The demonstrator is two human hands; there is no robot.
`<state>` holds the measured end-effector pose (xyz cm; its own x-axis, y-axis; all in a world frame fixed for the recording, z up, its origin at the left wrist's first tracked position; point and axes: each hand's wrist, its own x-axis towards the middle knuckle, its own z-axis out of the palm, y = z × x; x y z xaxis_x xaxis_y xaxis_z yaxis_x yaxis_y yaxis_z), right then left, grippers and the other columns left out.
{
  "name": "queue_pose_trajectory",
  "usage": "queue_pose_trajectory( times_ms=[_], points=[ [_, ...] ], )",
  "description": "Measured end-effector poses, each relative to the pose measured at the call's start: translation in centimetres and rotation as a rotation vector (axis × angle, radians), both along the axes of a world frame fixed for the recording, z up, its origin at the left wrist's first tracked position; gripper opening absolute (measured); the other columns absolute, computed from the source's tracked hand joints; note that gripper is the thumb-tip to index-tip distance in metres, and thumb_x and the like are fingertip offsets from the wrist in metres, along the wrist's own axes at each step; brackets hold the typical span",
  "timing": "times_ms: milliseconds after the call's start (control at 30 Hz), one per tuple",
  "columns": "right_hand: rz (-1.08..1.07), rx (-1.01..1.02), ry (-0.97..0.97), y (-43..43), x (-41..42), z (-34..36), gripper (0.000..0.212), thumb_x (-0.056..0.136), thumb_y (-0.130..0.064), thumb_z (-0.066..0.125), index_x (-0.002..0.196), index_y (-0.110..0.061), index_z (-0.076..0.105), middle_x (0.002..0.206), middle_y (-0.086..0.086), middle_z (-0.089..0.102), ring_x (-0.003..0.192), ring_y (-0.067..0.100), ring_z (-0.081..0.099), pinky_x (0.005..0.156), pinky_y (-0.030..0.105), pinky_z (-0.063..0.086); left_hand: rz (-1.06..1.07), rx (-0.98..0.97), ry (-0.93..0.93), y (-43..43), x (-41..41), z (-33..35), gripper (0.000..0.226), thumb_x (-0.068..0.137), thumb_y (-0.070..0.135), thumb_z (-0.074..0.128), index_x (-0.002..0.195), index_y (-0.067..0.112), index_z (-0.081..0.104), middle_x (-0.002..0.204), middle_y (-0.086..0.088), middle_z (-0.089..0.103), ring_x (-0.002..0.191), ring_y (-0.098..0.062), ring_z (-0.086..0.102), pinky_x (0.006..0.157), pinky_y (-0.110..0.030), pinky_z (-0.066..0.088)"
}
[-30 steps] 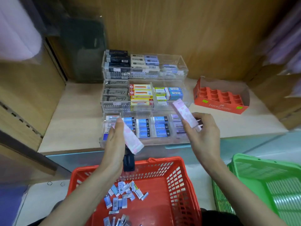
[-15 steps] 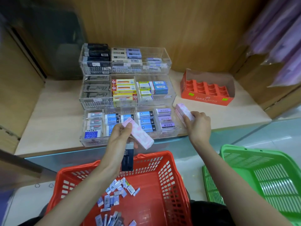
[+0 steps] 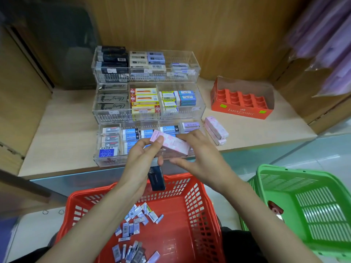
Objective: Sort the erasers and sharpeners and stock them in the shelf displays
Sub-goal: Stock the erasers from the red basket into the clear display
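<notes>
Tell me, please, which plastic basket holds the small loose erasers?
The red plastic basket: small loose erasers litter its floor; the green plastic basket beside it has none.

Clear acrylic three-tier display (image 3: 112, 118) on your pale wooden shelf (image 3: 62, 133), stacked pink eraser boxes (image 3: 216, 130) just right of its bottom tier, red cardboard tray (image 3: 241, 111) behind them, right, red plastic basket (image 3: 182, 215) below you, green plastic basket (image 3: 303, 196) to its right
</notes>
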<state>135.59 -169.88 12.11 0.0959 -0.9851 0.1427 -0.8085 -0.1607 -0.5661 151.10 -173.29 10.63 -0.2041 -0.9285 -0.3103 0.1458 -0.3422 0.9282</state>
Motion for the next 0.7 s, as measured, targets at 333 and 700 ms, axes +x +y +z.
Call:
queue_pose_trajectory(
  times_ms=[333, 700],
  points=[
    [-0.567, -0.226, -0.029, -1.2, -7.1, -0.1, 0.026, 0.085, -0.024, 0.065, 0.106, -0.009, 0.067, 0.089, 0.007, 0.056, 0.076, 0.021, 0.049, 0.064, 0.022, 0.027, -0.021, -0.002, 0.094, 0.2, -1.9, -0.7, 0.05, 0.08, -0.03, 0.038, 0.094, 0.015, 0.053, 0.1, -0.003, 0.055, 0.101, -0.019, 0.056, 0.08, -0.019, 0.047],
    [-0.707, -0.033, 0.152, -4.0, -9.8, -4.7, 0.032, 0.091, -0.033, 0.055, 0.102, -0.005, 0.065, 0.097, 0.02, 0.06, 0.096, 0.037, 0.049, 0.07, 0.036, 0.034, 0.049, -0.005, 0.128, 0.6, -1.6, -0.7, 0.023, 0.088, -0.011, 0.051, 0.093, 0.011, 0.059, 0.103, -0.006, 0.066, 0.096, -0.015, 0.061, 0.09, -0.031, 0.047]
  ],
)
